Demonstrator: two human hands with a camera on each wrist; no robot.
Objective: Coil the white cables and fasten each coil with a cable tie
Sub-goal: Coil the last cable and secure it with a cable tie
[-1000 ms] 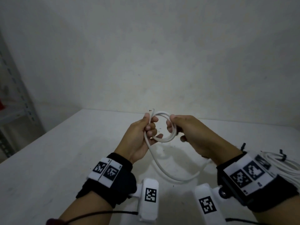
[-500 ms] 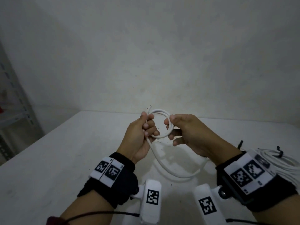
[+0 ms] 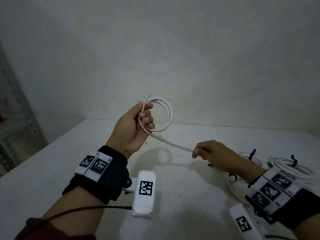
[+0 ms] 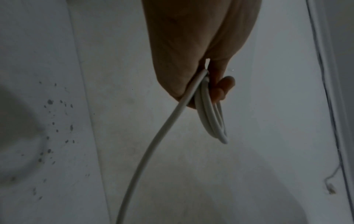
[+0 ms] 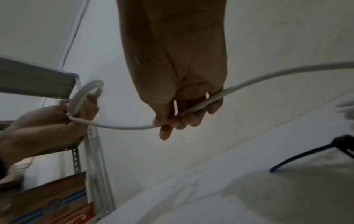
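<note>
Clasped in the left hand [image 3: 136, 125], a small coil of white cable [image 3: 165, 116] is raised above the table [image 3: 43, 170]; its loose run slants down to the right hand [image 3: 213, 153], whose curled fingers [image 5: 184, 121] hold it near tied coils [image 3: 290, 168].

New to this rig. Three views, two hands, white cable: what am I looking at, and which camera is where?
No robot here: a person works bare-handed with a camera on the head and one strapped to each wrist. The wide picture is the head view; the two close ones look along each hand. The left hand grips a small coil of round white cable. The right hand holds the loose run leading from that coil. On the white table, at the right, lie finished white cable coils bound with black cable ties. A grey metal shelf stands at the left.
</note>
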